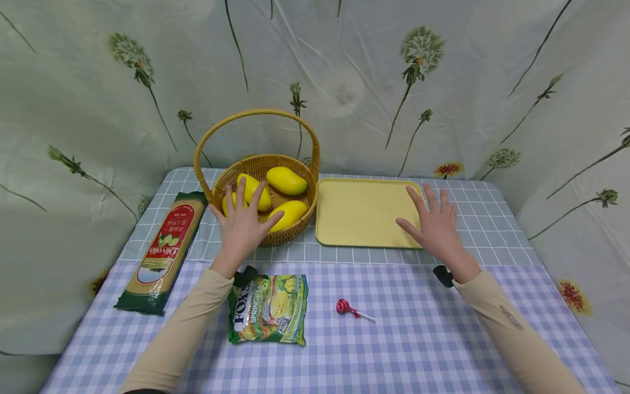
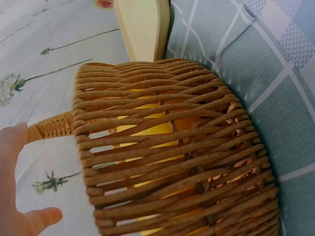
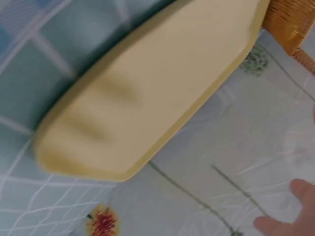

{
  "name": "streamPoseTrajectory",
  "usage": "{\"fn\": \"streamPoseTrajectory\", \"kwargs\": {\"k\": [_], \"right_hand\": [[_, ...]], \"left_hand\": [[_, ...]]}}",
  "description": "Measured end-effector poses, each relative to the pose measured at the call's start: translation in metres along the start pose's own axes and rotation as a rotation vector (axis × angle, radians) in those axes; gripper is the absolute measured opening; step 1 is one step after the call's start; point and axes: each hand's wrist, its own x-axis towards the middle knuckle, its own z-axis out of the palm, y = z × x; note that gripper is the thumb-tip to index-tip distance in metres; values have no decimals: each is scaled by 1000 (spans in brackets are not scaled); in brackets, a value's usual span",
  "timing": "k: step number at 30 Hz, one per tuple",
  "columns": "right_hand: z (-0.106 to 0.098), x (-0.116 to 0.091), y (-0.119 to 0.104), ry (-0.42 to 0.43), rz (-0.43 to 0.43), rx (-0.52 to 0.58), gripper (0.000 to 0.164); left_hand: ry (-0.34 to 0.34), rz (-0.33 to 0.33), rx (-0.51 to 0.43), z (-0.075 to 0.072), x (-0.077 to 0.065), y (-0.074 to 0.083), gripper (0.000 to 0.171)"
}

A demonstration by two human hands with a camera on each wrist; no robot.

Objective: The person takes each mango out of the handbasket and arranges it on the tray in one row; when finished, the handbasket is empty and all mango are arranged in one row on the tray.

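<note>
My left hand [image 1: 242, 227] hovers with fingers spread in front of a wicker basket [image 1: 315, 189] with a tall hoop handle. Several yellow mangoes [image 1: 286, 180] lie in the basket, some partly hidden behind the fingers. The left wrist view shows the woven basket side [image 2: 172, 147] close up, the thumb and a finger apart from it. Over the right end of a pale yellow tray [image 1: 364, 213], my right hand [image 1: 435, 227] is held up, fingers spread and holding nothing. In the right wrist view the tray [image 3: 162, 73] bears soft shadows, and fingertips show at the lower right.
A pack of pasta [image 1: 164, 251] lies at the left of the table. Nearer the front are a green FOX'S candy bag [image 1: 270, 312], partly under the left wrist, and a red lollipop [image 1: 343, 306]. A dandelion-print curtain [image 1: 354, 93] stands behind the table.
</note>
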Motion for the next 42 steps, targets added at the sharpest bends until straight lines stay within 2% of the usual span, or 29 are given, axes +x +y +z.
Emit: {"fn": "streamPoseTrajectory", "kwargs": {"k": [5,10,14,19,23,30,33,36,42], "right_hand": [[5,18,-18,59,-168,165,73],[11,38,-49,50,-280,360,71],[20,57,-78,1,-333,483,67],[34,81,-117,-104,-374,581,64],[45,96,-144,-220,-384,580,63],[62,114,-174,-385,-388,477,62],[68,120,-183,-436,-366,416,63],[73,123,-190,-472,-335,370,65],[83,127,-202,-495,-313,406,67]], "left_hand": [[68,17,-122,-8,-6,-6,78],[149,16,-382,-18,-17,-14,70],[195,-27,-608,-26,-25,-20,60],[195,-133,-798,-33,-33,-27,54],[151,-253,-881,-31,-39,-34,56],[49,-426,-954,-13,-43,-48,60],[25,-449,-1021,-6,-43,-52,62],[12,-440,-1071,-1,-43,-54,63],[-7,-439,-1111,6,-40,-54,64]]}}
